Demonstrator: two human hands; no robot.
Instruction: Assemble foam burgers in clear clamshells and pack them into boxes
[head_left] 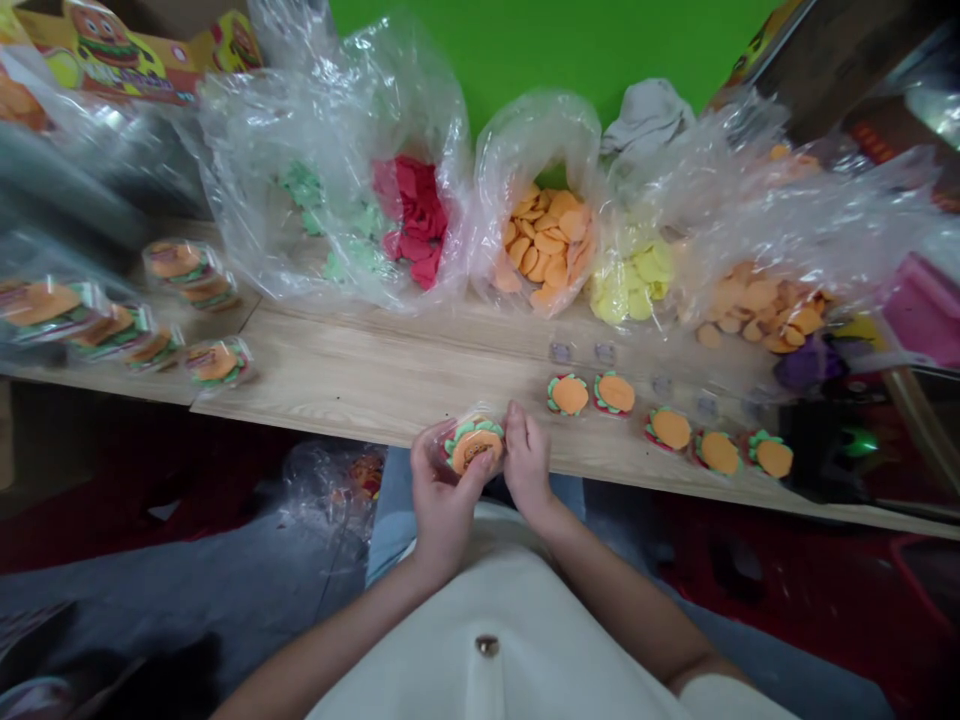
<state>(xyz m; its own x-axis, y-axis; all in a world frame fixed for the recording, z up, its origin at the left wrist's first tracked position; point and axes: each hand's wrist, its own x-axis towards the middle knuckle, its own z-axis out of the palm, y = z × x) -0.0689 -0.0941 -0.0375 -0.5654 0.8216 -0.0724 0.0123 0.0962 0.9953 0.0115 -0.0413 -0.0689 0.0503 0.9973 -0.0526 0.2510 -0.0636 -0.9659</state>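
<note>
Both my hands hold one toy burger stack point(474, 446) in a small clear wrapper, just over the near edge of the wooden table point(360, 385). My left hand point(444, 498) cups it from below and the left, fingers curled round it. My right hand point(526, 462) pinches its right side. The stack shows an orange top with green and red layers under it. Several more unwrapped burger stacks point(670, 428) lie in a row on the table to the right.
Clear plastic bags stand along the back: green and red pieces point(405, 220), orange discs point(546, 245), yellow pieces point(634, 285), more orange discs point(757, 300). Wrapped burger stacks point(217, 362) lie at the left. A clear bag point(337, 480) sits below the table edge.
</note>
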